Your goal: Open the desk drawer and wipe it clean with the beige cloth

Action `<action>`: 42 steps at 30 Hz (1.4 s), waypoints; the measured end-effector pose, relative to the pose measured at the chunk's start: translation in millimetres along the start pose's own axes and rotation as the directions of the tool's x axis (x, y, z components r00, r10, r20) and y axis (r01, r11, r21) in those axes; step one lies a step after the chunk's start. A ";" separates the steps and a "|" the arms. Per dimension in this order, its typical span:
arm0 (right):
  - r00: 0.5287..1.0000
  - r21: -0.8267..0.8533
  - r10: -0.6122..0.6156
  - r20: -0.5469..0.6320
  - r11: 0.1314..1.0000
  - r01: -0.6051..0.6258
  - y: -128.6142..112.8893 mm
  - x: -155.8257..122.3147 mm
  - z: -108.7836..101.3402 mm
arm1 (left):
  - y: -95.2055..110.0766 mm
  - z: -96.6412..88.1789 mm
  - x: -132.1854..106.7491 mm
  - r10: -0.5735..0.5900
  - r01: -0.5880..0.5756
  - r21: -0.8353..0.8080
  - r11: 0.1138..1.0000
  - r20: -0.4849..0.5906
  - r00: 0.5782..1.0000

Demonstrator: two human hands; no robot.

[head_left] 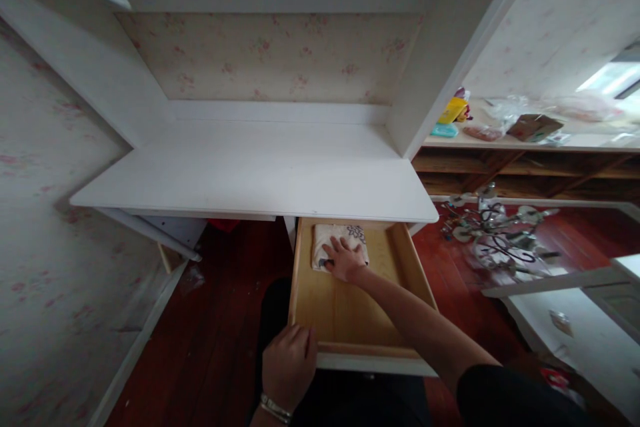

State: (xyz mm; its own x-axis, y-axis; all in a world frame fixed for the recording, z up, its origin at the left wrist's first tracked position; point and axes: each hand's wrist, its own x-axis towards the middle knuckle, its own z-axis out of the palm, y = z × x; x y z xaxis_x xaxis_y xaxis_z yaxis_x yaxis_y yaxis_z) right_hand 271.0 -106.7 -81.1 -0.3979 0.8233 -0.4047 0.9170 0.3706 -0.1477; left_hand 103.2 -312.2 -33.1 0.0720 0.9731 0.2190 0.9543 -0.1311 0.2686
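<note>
A pulled-out wooden drawer [350,320] with a white front extends from under the right part of the white desk [280,167]. In its back left part lies a folded cream cloth [323,235] with a dark printed pattern. My right hand [345,259] rests flat on top of this cloth, fingers spread, and covers part of it. My left hand [289,361], with a bracelet at the wrist, is closed at the drawer's front left corner. Its fingers curl against the edge, and the fingertips are partly hidden.
A low shelf [480,140] with plastic bags and packages stands at the right. A chandelier [500,227] lies on the red wooden floor [210,347]. White furniture [575,320] is at the lower right. Upright side panels and an upper shelf frame the desk.
</note>
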 end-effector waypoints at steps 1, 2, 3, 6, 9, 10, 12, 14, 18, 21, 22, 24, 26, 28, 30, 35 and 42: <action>1.000 -0.002 0.018 -0.007 1.000 -0.018 15.0 -7.2 0.4 | -0.1 -0.1 0.3 0.005 -0.005 0.000 1.000 -0.007 1.000; 0.999 -0.002 0.038 -0.014 0.999 -0.038 31.3 -14.7 0.6 | -0.2 -0.3 0.6 0.010 -0.010 -0.001 1.000 -0.016 1.000; 0.998 0.000 0.058 -0.021 0.998 -0.058 48.3 -22.3 0.7 | -0.2 -0.5 1.0 0.016 -0.016 -0.001 1.000 -0.025 1.000; 0.997 0.027 0.067 -0.026 0.997 -0.066 94.4 -41.2 -0.6 | 0.0 -1.5 1.9 0.034 -0.034 -0.001 0.999 -0.046 0.998; 1.000 0.058 0.012 0.005 0.998 -0.012 116.4 -51.7 -3.0 | 0.1 -2.0 2.3 0.035 -0.035 0.003 0.999 -0.046 0.998; 1.000 0.062 -0.005 0.021 0.998 0.004 117.1 -54.6 -3.2 | 0.1 -2.0 2.3 0.031 -0.031 0.006 1.000 -0.041 0.999; 0.999 0.063 -0.026 0.036 0.998 0.024 111.0 -62.9 -1.3 | 0.3 -1.8 2.4 0.021 -0.020 0.012 1.000 -0.035 0.999; 0.999 0.067 -0.036 0.033 0.997 0.034 99.8 -77.6 3.9 | 0.8 -1.5 2.6 0.006 -0.005 0.018 1.000 -0.036 0.999; 0.998 0.095 -0.028 0.051 0.995 0.023 77.9 -121.1 21.1 | 1.7 -0.3 2.7 -0.007 0.007 0.018 1.000 -0.037 0.999; 0.996 0.121 -0.045 0.084 0.992 0.034 65.2 -145.6 31.7 | 1.7 1.3 1.5 -0.005 0.005 0.006 1.000 -0.050 0.999; 0.995 0.121 -0.045 0.088 0.992 0.034 61.5 -149.3 33.4 | 1.6 1.8 0.9 -0.007 0.008 0.004 1.000 -0.059 0.998; 0.996 0.114 -0.033 0.085 0.993 0.023 54.1 -149.7 33.6 | 1.5 2.8 0.0 -0.009 0.009 0.004 1.000 -0.080 0.997; 0.996 0.117 -0.028 0.080 0.993 0.019 44.8 -142.5 30.9 | 1.7 3.2 -0.4 0.000 0.000 0.003 1.000 -0.102 0.995; 0.996 0.128 -0.050 0.080 0.991 0.039 30.9 -130.9 27.4 | 2.0 2.9 -0.2 0.008 -0.007 0.005 1.000 -0.118 0.993; 0.993 0.123 -0.090 0.072 0.989 0.080 10.4 -118.1 25.7 | 2.4 2.3 0.3 0.010 -0.009 0.008 1.000 -0.129 0.992; 0.985 0.084 -0.167 -0.032 0.982 0.170 -53.8 -89.1 33.5 | 2.6 2.3 -0.1 -0.001 0.001 -0.001 1.000 -0.145 0.989; 0.993 0.048 -0.077 -0.094 0.995 0.082 -77.7 -36.0 28.0 | 0.3 3.1 -3.0 0.011 -0.014 -0.016 1.000 -0.129 0.992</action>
State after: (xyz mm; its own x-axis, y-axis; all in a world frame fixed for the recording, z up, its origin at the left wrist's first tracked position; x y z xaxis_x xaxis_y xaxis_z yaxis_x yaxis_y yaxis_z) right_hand 214.9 -177.2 -80.3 -0.4683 0.8290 -0.3057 0.8816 0.4155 -0.2239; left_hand 104.2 -314.5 -36.6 0.0450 0.9391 0.3408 0.9485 -0.1472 0.2804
